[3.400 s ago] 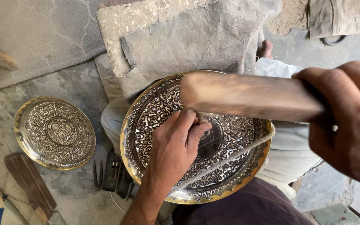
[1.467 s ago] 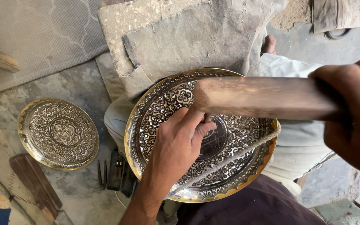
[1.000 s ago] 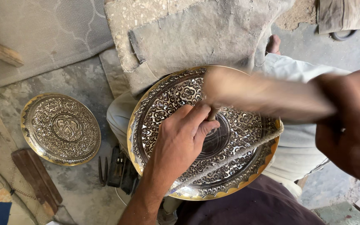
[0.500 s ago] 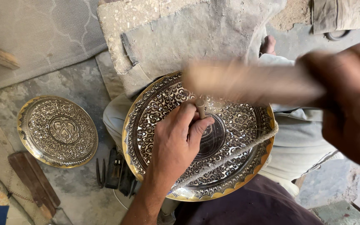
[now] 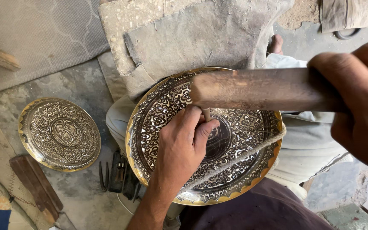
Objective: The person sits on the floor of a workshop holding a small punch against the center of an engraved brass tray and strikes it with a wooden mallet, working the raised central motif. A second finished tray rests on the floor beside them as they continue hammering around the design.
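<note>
A large round engraved metal tray [image 5: 252, 170] with a golden scalloped rim rests on my lap. My left hand [image 5: 179, 149] lies on it and pinches a small chisel [image 5: 206, 114] upright near the tray's centre. My right hand [image 5: 358, 102] grips a thick wooden mallet [image 5: 256, 89] whose far end sits on top of the chisel. A pale cord [image 5: 243, 157] runs across the tray's lower right part.
A smaller engraved tray [image 5: 58, 134] lies on the stone floor at the left. Several small metal tools [image 5: 118, 174] lie beside my knee, a flat wooden piece [image 5: 35, 185] lower left. A big stone block [image 5: 192, 34] stands behind the tray; grey matting [image 5: 39, 38] covers the far left.
The mallet has swung up and down over the chisel several times; it now rests on the chisel's head. My left hand has stayed on the tray with the chisel.
</note>
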